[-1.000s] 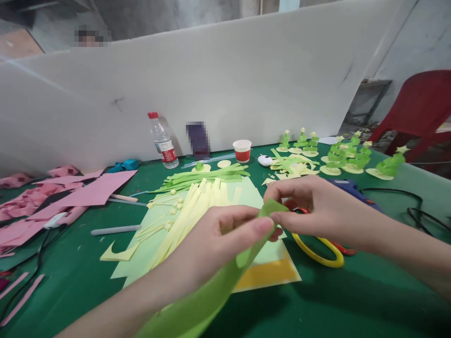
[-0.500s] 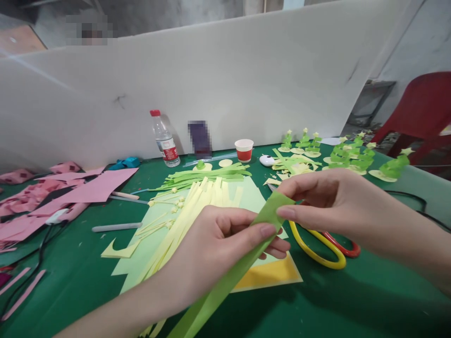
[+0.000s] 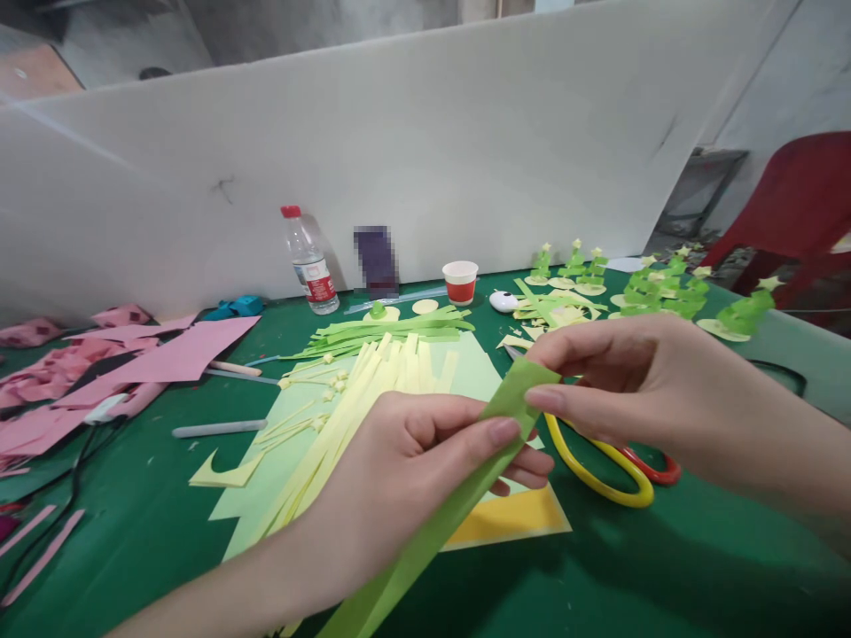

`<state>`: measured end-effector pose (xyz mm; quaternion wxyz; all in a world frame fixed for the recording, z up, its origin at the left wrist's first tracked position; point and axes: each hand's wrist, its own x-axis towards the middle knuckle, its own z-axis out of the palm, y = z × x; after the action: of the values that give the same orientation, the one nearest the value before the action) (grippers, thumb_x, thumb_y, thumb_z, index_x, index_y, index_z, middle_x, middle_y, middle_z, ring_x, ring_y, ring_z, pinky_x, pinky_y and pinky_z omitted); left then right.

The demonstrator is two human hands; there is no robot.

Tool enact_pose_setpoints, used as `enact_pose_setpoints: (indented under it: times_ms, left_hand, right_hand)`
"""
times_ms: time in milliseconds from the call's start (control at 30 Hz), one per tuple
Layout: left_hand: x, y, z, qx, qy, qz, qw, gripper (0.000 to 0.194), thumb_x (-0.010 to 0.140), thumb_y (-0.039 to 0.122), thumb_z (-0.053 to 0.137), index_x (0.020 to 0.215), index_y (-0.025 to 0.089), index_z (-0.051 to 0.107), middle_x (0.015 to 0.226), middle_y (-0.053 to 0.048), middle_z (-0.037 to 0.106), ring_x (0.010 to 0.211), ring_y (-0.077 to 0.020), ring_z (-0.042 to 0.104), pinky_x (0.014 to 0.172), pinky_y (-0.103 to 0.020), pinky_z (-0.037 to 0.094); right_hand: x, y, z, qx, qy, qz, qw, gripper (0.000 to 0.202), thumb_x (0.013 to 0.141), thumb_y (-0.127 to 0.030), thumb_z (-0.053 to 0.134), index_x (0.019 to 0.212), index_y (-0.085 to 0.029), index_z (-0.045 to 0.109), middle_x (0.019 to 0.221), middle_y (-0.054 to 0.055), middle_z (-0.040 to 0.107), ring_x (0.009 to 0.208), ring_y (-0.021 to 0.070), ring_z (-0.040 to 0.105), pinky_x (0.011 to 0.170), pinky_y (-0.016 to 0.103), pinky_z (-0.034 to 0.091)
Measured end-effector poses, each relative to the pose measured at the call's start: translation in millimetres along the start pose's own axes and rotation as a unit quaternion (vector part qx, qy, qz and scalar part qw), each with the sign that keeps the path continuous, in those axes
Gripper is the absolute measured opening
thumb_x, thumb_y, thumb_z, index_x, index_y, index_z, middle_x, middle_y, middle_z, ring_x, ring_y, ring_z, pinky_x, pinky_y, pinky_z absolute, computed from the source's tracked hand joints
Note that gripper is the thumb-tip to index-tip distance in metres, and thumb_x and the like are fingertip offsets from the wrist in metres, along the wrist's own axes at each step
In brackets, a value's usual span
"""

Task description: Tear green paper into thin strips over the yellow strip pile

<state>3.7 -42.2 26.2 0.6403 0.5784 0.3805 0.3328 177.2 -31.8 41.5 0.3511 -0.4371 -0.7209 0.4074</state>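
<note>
White board (image 3: 399, 159) ran along the far side, behind the dark green counter (image 3: 665, 567). Red chair (image 3: 791, 195) stood off to the right, beyond the counter.

On the counter, overlapping pale green sheets (image 3: 249, 501) lay in front of me, a fan of pale yellow strips (image 3: 372, 381) across them. Pink paper (image 3: 199, 350) was spread to the left.

The green strip (image 3: 405, 571) was up in my hands over the near part of the sheets, slanting from upper right down towards me (lower end out of my sight). My left hand (image 3: 412, 478) had it clamped, thumb on top, the other fingers (image 3: 532, 470) underneath. My right hand (image 3: 638, 372) pinched its upper end, thumb and forefinger drawn together.

Scissors (image 3: 615, 498) lay below my right hand, yellow and red loops showing, blades mostly covered.

Bottle (image 3: 317, 283), red-capped, stood near the board; paper cup (image 3: 461, 285) to its right. Small paper trees (image 3: 745, 312) stood on round bases at far right, each topped by a star. Smallest noted: loose yellow stars (image 3: 340, 381) on the sheets.
</note>
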Motion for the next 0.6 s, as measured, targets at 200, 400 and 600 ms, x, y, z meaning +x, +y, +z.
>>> enact_pose_setpoints:
  times_ms: [200, 400, 600]
  left_hand:
    - [0.6, 0.6, 0.8, -0.013, -0.015, 0.011, 1.0, 0.014, 0.08, 0.023, 0.058, 0.077, 0.021, 0.072, 0.072, 0.005, 0.073, 0.069, -0.0089, 0.067, 0.063, -0.012, 0.052]
    - [-1.2, 0.0, 0.3, -0.006, -0.016, 0.01, 1.0, 0.016, 0.081, 0.021, 0.057, 0.075, 0.02, 0.072, 0.074, 0.003, 0.073, 0.071, -0.012, 0.067, 0.065, -0.016, 0.053]
    - [-1.8, 2.5, 2.0, -0.006, 0.0, 0.041, 0.999, 0.018, 0.08, 0.016, 0.057, 0.071, 0.02, 0.072, 0.069, 0.004, 0.072, 0.07, -0.0131, 0.067, 0.065, -0.018, 0.053]
  right_hand:
    - [-0.7, 0.3, 0.9, -0.003, 0.005, -0.003, 1.0, 0.015, 0.068, -0.033, 0.067, 0.061, -0.02, 0.063, 0.047, -0.004, 0.05, 0.038, 0.0054, 0.037, 0.033, 0.019, 0.024]
    - [-0.5, 0.5, 1.8, 0.003, 0.008, 0.0, 1.0, 0.017, 0.068, -0.033, 0.066, 0.06, -0.019, 0.062, 0.043, -0.005, 0.046, 0.035, 0.0045, 0.034, 0.03, 0.018, 0.022]
    - [0.7, 1.3, 1.7, 0.035, -0.033, -0.004, 0.999, 0.014, 0.067, -0.032, 0.068, 0.066, -0.019, 0.065, 0.061, 0.0, 0.062, 0.055, 0.012, 0.057, 0.046, 0.02, 0.045]
